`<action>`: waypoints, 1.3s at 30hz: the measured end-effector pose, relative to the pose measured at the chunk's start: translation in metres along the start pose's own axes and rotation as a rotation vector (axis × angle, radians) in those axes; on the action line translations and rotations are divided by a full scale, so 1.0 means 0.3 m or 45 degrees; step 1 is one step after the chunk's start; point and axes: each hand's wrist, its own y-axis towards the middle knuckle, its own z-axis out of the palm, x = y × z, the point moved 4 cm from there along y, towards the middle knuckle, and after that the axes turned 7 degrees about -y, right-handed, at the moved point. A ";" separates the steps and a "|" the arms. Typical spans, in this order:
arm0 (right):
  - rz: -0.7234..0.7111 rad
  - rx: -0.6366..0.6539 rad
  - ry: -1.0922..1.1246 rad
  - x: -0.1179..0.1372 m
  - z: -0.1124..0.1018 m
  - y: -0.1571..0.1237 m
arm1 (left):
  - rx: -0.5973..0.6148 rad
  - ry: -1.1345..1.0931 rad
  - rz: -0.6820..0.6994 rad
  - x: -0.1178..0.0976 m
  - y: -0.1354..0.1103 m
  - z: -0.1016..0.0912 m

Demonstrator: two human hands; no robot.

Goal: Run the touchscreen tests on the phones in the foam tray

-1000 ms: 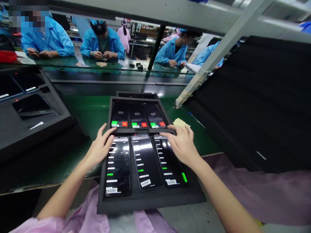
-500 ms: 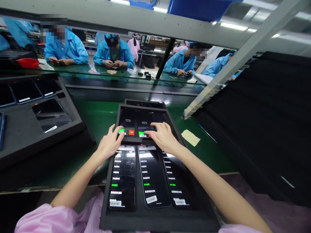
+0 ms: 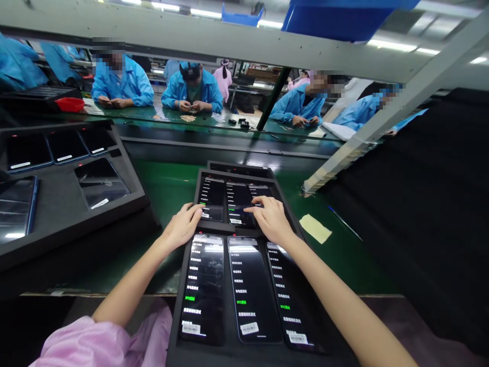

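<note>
Head view: L hand (image 3: 182, 227) & R hand (image 3: 272, 220) open, fingertips touching far-row phones (image 3: 237, 196).

Bare green belt (image 3: 168, 183) between trays (image 3: 46, 204)

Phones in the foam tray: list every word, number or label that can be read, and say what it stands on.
"RTC", in green, followed by blurred characters: on the near left phone, the near middle phone and the near right phone.
Other menu lines on these screens: too small to read.
White stickers at their lower ends: print unreadable.
Far phones: lists blurred.
</note>
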 end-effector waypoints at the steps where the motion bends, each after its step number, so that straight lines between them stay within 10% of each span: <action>1: -0.005 0.003 0.002 0.001 0.001 -0.001 | 0.020 0.018 -0.033 0.000 0.000 0.001; 10: -0.038 0.099 -0.022 0.009 0.005 -0.002 | -0.023 -0.037 -0.003 -0.009 -0.002 -0.004; 24: 0.383 -0.102 -0.091 -0.159 -0.057 -0.089 | -0.079 -0.204 0.033 0.024 -0.009 0.006; 33: 0.233 -0.192 -0.087 -0.024 -0.182 -0.468 | 0.136 -1.270 -0.337 0.114 -0.336 0.128; 39: 0.301 -0.227 -0.052 0.073 -0.179 -0.667 | 0.092 -1.319 -0.497 0.063 -0.478 0.139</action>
